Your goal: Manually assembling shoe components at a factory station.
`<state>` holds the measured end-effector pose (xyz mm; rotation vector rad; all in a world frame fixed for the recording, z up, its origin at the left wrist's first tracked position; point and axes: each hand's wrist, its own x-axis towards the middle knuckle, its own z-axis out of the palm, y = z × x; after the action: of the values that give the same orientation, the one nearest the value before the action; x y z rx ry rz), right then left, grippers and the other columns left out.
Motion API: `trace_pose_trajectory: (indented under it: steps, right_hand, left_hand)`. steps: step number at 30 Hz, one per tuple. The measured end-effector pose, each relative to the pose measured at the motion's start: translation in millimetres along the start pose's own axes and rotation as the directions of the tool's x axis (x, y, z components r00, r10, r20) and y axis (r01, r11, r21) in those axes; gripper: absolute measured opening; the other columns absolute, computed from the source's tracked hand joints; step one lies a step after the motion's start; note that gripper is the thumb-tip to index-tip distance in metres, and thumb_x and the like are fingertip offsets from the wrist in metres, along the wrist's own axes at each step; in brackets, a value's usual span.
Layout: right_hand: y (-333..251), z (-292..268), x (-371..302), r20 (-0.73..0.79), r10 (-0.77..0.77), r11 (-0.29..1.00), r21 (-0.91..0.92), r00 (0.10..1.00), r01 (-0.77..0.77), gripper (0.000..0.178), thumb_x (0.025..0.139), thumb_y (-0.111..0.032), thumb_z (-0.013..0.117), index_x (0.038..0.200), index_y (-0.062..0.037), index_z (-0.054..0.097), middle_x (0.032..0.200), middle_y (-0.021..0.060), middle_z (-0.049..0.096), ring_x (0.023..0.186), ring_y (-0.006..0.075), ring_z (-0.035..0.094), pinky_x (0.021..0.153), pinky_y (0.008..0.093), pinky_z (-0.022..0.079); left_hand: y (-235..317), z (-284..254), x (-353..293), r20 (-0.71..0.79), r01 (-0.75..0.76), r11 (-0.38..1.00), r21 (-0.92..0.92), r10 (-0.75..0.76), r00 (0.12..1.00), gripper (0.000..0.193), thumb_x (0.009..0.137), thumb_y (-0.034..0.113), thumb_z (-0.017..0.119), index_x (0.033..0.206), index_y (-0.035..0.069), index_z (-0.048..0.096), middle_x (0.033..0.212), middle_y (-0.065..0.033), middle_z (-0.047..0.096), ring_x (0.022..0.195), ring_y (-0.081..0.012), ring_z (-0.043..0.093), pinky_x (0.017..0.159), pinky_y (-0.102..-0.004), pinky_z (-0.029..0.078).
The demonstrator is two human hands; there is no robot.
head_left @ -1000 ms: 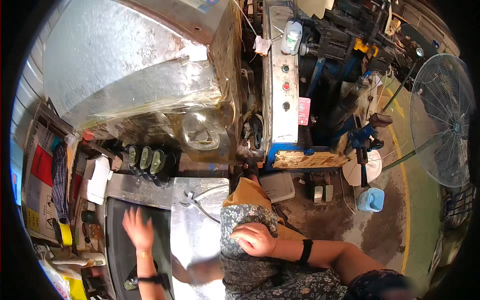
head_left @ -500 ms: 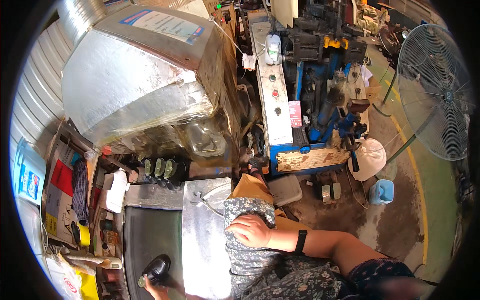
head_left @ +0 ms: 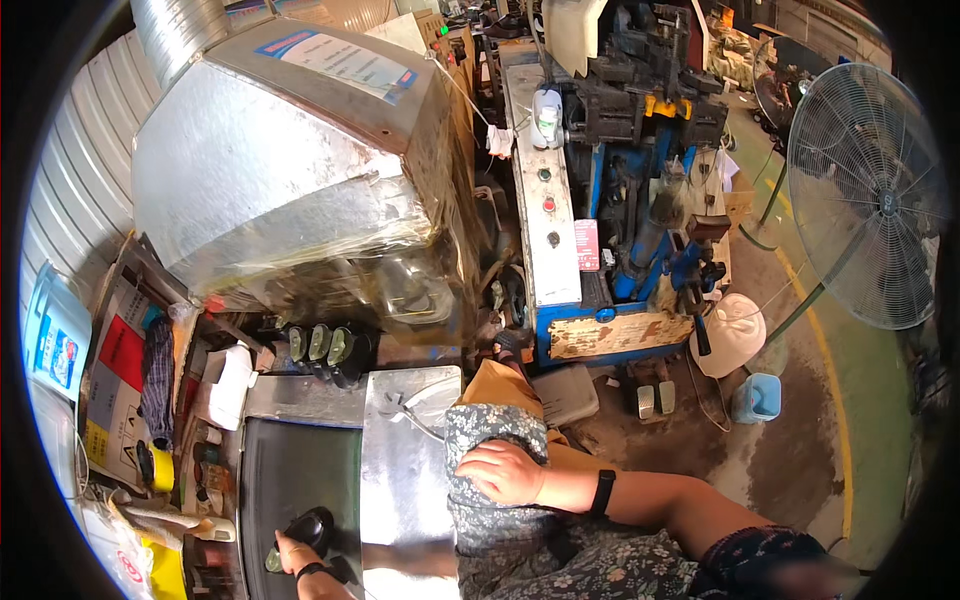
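Low on the left, my left hand [head_left: 295,555] grips a black shoe [head_left: 313,526] by its heel end, where a greenish shoe last shows. The shoe is over the dark conveyor belt [head_left: 300,465], and I cannot tell whether it rests on it. My right hand [head_left: 502,471] lies over my knee on the dark floral cloth, fingers together, holding nothing. Pliers [head_left: 405,408] lie on the shiny metal plate [head_left: 410,500] between the belt and my leg. Beyond the belt stand several black shoes on greenish lasts [head_left: 330,348].
A large metal hood [head_left: 270,180] overhangs the belt's far end. Ahead right is a blue machine [head_left: 620,335] with buttons. A standing fan [head_left: 870,200], a white jug [head_left: 728,335] and a light-blue bucket [head_left: 757,398] stand at right. A cluttered shelf [head_left: 205,470] borders the belt's left.
My left hand has come further into view with the black shoe, showing its wrist and a dark band. The shoe is turned slightly. My right hand stays on my knee.
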<state>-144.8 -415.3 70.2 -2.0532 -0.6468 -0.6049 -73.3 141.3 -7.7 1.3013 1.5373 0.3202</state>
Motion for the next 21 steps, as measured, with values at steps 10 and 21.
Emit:
trace_pose_trajectory:
  steps: [10, 21]
  right_hand:
    - [15, 3, 2, -0.036, 0.003, 1.000, 0.015, 0.999, -0.003, 0.017, 0.080, -0.005, 0.062, 0.097, -0.0061, 0.065, 0.095, 0.0060, 0.065, 0.089, 0.0233, 0.062, 0.080, 0.0350, 0.050]
    - [-69, -38, 85, 0.375, 0.110, 0.765, 0.560, 0.920, -0.319, 0.060, 0.091, -0.019, 0.066, 0.144, -0.0084, 0.040, 0.123, 0.0146, 0.063, 0.108, 0.0252, 0.065, 0.089, 0.0344, 0.052]
  left_hand:
    - [-56, -62, -54, 0.514, -0.497, 0.822, -0.277, 0.564, 0.647, 0.063, 0.084, 0.036, 0.057, 0.138, 0.006, 0.045, 0.141, -0.0214, 0.039, 0.126, -0.0364, 0.046, 0.101, -0.0487, 0.044]
    - [-88, -8, -401, 0.840, 0.327, 0.824, -0.463, 0.526, -0.136, 0.075, 0.090, 0.058, 0.053, 0.140, 0.002, 0.044, 0.139, -0.0141, 0.048, 0.127, -0.0281, 0.049, 0.106, -0.0429, 0.042]
